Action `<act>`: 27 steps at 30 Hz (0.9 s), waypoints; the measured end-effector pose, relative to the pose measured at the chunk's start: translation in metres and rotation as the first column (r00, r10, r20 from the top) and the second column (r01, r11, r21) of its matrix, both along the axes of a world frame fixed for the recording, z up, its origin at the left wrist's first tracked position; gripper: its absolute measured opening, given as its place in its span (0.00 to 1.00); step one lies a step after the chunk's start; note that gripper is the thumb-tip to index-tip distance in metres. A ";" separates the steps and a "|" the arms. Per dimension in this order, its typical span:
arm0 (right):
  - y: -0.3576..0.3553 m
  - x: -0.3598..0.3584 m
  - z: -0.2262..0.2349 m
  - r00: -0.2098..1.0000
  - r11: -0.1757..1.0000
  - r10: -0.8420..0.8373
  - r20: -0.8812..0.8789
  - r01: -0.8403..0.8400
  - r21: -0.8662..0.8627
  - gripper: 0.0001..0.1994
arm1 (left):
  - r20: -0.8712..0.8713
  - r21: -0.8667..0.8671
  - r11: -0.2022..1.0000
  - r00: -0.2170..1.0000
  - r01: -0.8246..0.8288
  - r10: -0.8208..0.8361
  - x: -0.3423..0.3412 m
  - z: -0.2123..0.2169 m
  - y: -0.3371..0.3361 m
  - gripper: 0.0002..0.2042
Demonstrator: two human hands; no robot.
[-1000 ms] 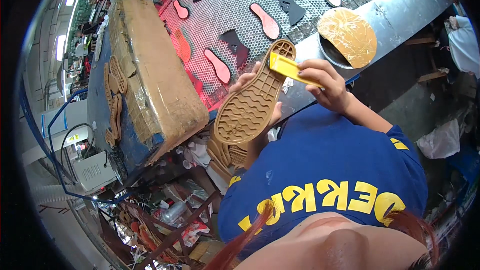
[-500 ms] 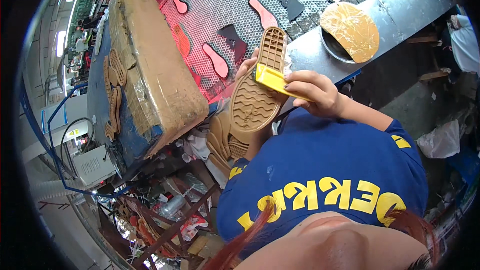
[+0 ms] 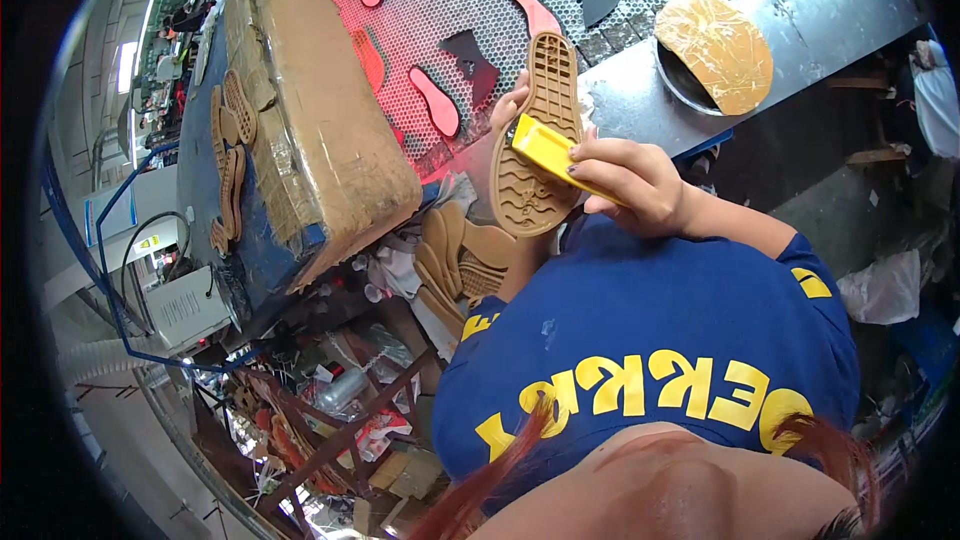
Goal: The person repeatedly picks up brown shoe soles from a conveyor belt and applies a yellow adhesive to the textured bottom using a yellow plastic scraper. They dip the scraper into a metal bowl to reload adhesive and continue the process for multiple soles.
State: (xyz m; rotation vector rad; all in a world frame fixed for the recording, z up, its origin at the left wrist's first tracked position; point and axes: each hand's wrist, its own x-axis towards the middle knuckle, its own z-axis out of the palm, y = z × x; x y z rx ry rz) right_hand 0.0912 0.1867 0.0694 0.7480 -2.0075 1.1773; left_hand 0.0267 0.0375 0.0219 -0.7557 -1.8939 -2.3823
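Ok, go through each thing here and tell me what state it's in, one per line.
Sole: held tread-up by left hand.
Yellow brush: gripped in right hand, pressed on the sole.
Box: shut, taped.
Round tub: covered with a smeared lid.
Insoles: lying flat on mesh.

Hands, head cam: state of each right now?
Left hand: closed on the tan shoe sole, mostly hidden behind it.
Right hand: closed on the yellow block.
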 end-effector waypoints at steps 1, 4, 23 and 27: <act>-0.001 0.001 -0.001 1.000 1.000 0.026 -0.003 -0.026 0.009 0.18 | -0.069 -0.077 0.996 0.997 -0.035 0.030 0.001 0.001 0.002 0.41; -0.003 0.002 0.004 0.996 0.996 0.084 -0.023 -0.083 0.030 0.19 | 0.053 0.016 1.000 0.998 0.016 -0.017 0.005 0.008 0.010 0.41; 0.002 0.006 0.013 0.962 0.958 0.274 -0.002 -0.273 0.092 0.15 | 0.200 0.105 0.981 0.963 0.161 -0.179 0.011 -0.015 0.016 0.40; 0.007 0.002 0.015 0.947 0.944 0.322 0.010 -0.322 0.074 0.15 | 0.139 0.164 0.952 0.950 0.257 -0.280 0.007 -0.030 0.016 0.41</act>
